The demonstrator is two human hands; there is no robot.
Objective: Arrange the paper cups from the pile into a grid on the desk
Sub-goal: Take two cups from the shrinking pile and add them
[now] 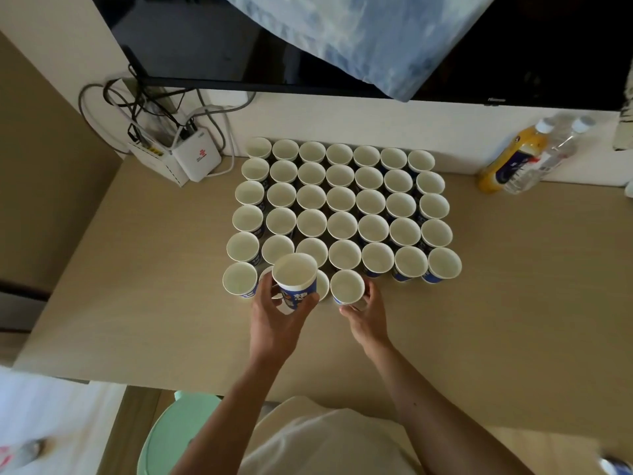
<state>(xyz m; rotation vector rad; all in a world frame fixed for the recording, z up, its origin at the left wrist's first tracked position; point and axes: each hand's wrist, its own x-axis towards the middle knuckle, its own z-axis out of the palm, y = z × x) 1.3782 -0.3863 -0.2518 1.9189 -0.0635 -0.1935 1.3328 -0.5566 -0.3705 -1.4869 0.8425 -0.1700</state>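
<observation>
Several rows of white paper cups with blue sides (pixel 342 200) stand upright in a grid on the beige desk (pixel 496 286). My left hand (pixel 274 317) grips a stack of cups (pixel 295 279) lifted above the nearest row, hiding parts of two cups beneath it. My right hand (pixel 366 311) holds a single cup (pixel 346 286) standing on the desk in the nearest row, fingers curled round its right side. Another cup (pixel 239 279) stands at the left end of that row.
A white router box (pixel 197 159) with tangled cables sits at the back left. Two bottles, one orange (pixel 510 159) and one clear (pixel 544 159), lie at the back right. A dark television screen (pixel 513 46) with a blue cloth (pixel 359 36) hangs behind. A green stool (pixel 171 437) stands below the desk edge.
</observation>
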